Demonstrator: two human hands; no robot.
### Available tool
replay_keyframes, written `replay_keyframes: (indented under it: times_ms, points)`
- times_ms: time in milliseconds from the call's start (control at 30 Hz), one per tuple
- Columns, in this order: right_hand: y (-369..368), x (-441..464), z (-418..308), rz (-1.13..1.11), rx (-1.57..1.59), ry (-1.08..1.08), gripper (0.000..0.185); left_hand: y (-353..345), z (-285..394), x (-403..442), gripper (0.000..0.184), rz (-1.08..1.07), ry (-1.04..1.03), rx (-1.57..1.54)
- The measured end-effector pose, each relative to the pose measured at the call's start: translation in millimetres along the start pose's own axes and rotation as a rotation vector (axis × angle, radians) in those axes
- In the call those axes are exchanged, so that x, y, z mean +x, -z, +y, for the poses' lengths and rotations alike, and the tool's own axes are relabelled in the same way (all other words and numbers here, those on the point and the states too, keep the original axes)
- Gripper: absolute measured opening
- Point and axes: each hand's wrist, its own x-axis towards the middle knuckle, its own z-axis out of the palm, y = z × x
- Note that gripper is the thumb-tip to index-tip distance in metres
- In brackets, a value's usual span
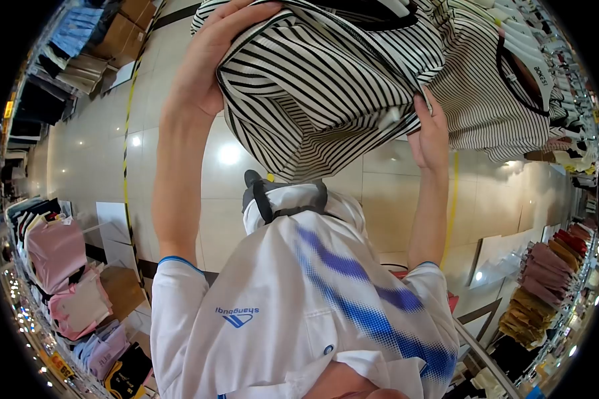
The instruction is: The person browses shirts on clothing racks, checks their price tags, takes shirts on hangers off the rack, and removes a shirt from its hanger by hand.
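Note:
A black-and-white striped shirt (319,86) is held up and spread in front of me, its open hem facing my body. My left hand (216,56) grips its left edge, with the fingers over the top. At the right edge, my right hand (431,133) pinches the fabric between thumb and fingers. A white hanger (396,6) shows at the shirt's neckline. Just right of it hangs another shirt with thinner stripes (486,93), on a white hanger (529,63).
Clothes racks curve along both sides, with pink garments (56,249) at left and brown garments (529,319) at right. Cardboard boxes (120,40) stand at upper left. Yellow-black tape (126,166) runs along the tiled floor (173,20). A metal rail (489,359) is at lower right.

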Motion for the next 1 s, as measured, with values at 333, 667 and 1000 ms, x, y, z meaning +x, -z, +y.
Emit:
replay_keyframes:
  times_ms: [333, 667, 1000]
  points:
    - [-13.2, -10.1, -18.4, 0.088, 0.236, -0.247, 0.031, 34.7, -11.3, 22.5, 0.027, 0.003, -0.216, 0.187]
    - [-15.1, -10.8, -63.4, -0.441, -0.318, -0.150, 0.088, -2.9, 14.5, 26.0, 0.028, -0.205, -0.108, 0.143]
    - [38.3, 3.5, -82.7, -0.219, 0.674, 0.078, 0.036, 12.5, -26.7, 11.8, 0.056, -0.315, -0.654, 1.544]
